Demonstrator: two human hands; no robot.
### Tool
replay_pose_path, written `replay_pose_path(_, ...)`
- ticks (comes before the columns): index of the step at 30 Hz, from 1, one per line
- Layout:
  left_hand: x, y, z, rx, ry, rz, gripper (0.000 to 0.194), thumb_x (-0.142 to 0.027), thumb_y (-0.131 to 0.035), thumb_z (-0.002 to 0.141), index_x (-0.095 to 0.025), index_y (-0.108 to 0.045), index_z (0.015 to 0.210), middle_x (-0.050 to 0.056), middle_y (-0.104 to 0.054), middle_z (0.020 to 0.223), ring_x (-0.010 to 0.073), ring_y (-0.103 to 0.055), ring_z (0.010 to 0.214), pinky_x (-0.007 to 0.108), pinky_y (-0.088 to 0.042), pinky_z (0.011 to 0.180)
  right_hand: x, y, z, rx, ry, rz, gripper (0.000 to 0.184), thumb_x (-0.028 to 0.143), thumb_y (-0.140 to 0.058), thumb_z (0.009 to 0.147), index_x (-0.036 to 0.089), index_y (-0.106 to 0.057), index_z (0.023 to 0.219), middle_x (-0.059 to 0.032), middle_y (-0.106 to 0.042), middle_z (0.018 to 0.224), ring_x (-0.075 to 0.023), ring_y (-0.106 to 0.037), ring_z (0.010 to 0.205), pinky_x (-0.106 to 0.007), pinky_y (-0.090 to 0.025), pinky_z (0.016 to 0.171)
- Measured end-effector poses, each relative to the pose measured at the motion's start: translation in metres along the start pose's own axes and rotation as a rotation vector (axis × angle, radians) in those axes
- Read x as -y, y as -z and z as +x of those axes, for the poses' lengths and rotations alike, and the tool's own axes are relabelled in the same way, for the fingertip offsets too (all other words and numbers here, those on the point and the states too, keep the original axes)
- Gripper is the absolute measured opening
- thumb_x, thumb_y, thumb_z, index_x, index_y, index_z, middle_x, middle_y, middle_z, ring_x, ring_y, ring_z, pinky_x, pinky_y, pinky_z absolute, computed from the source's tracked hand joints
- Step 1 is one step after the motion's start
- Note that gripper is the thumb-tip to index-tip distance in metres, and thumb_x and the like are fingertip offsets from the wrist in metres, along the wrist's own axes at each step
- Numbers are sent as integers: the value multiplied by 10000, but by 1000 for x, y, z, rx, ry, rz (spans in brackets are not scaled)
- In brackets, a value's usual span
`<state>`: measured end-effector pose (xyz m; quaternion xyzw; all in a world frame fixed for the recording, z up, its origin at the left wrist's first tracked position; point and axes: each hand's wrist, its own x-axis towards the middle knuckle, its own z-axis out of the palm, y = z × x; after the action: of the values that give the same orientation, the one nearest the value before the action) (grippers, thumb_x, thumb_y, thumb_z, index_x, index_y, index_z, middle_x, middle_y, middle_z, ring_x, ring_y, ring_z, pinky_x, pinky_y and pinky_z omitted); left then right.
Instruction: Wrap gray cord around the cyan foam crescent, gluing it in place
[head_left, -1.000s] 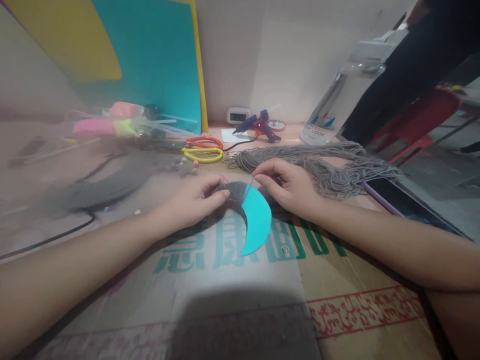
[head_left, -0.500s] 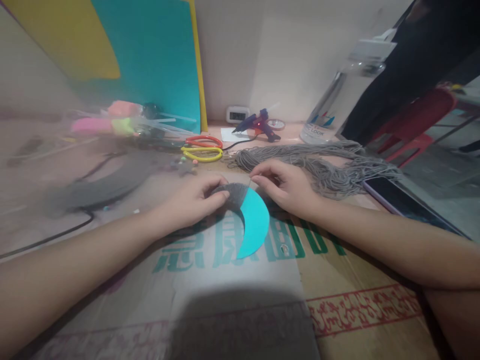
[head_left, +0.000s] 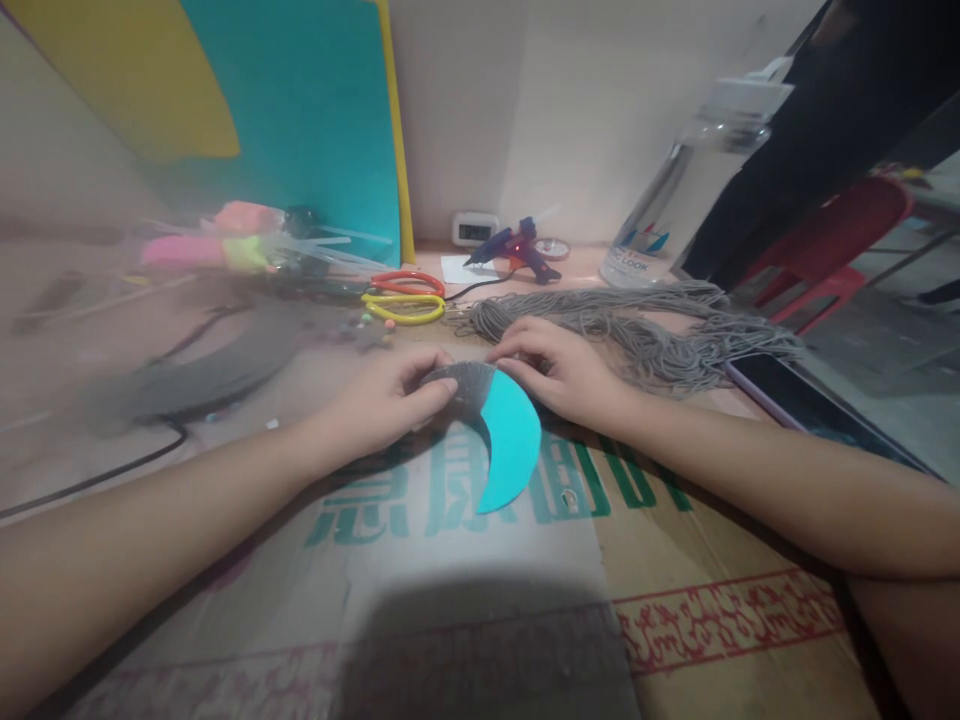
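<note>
A turquoise crescent (head_left: 511,440) stands tilted above the cardboard, its upper left part covered by close turns of grey yarn (head_left: 474,384). My left hand (head_left: 409,395) is closed on the wrapped end, thumb in front and fingers behind. At the crescent's top edge, where the wrapping meets the bare turquoise, my right hand (head_left: 551,368) is closed in a pinch. The strand between its fingertips is too thin to make out clearly now. Behind that hand lies a loose hank of grey yarn (head_left: 675,335).
Scissors with red and yellow handles (head_left: 405,297), a glue gun (head_left: 519,250) and a small digital clock (head_left: 475,229) sit at the back. To the right are a water bottle (head_left: 679,200) and a phone (head_left: 817,405). Printed cardboard (head_left: 480,620) covers the tabletop.
My right hand has shifted slightly left, its fingertips going down behind the crescent's top edge. The strand seen upright there before no longer shows. My left hand keeps its hold.
</note>
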<state>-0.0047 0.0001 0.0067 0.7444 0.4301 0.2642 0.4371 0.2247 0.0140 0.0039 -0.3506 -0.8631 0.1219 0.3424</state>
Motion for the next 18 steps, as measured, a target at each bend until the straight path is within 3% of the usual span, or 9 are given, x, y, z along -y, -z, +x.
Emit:
replay_pose_path(3, 0, 0, 0, -94, -5, 5, 177, -340, -513, 855, -203, -511, 743, -51, -496, 567, 121, -475, 509, 233, -359, 484, 0, 3, 0, -95, -36, 40, 212, 256, -523, 920, 186, -629, 1090, -88, -610, 1107, -172, -592, 961, -291, -476, 771)
replay_pose_path(6, -1, 2, 1, -187, -10, 55, 197, -350, -516, 850, -203, -502, 720, -44, -515, 566, 129, -486, 518, 239, -371, 494, 5, 7, -2, -179, -140, 100, 178, 315, -512, 927, 179, -604, 997, -52, -634, 939, -149, -591, 815, -261, -463, 682)
replay_pose_path(9, -3, 2, 0, -236, -15, 71, 178, -343, -511, 851, -199, -524, 747, -41, -521, 568, 132, -483, 520, 241, -377, 499, 12, 8, -3, -21, -245, 159, 264, 389, -516, 918, 167, -601, 802, 2, -598, 679, -114, -535, 616, -235, -417, 580)
replay_pose_path(12, -3, 2, -1, -239, -10, 43, 172, -362, -516, 862, -197, -550, 823, -38, -536, 594, 132, -488, 526, 236, -380, 494, 20, 5, -4, 119, -297, 240, 280, 395, -544, 894, 159, -604, 757, 17, -572, 629, -98, -494, 568, -224, -383, 539)
replay_pose_path(16, 1, 2, -2, -259, -66, -20, 307, -474, -450, 911, -192, -538, 824, -10, -571, 685, 136, -529, 603, 236, -418, 538, 26, 2, -5, 141, -423, 429, 348, 437, -515, 903, 171, -529, 679, 47, -475, 536, -79, -441, 482, -210, -347, 468)
replay_pose_path(18, 3, 3, -1, -213, -82, -19, 379, -518, -420, 915, -183, -561, 809, 13, -604, 728, 148, -562, 651, 245, -441, 568, 27, 2, -4, 111, -462, 494, 354, 451, -528, 890, 177, -504, 667, 49, -467, 533, -78, -450, 473, -202, -355, 452)
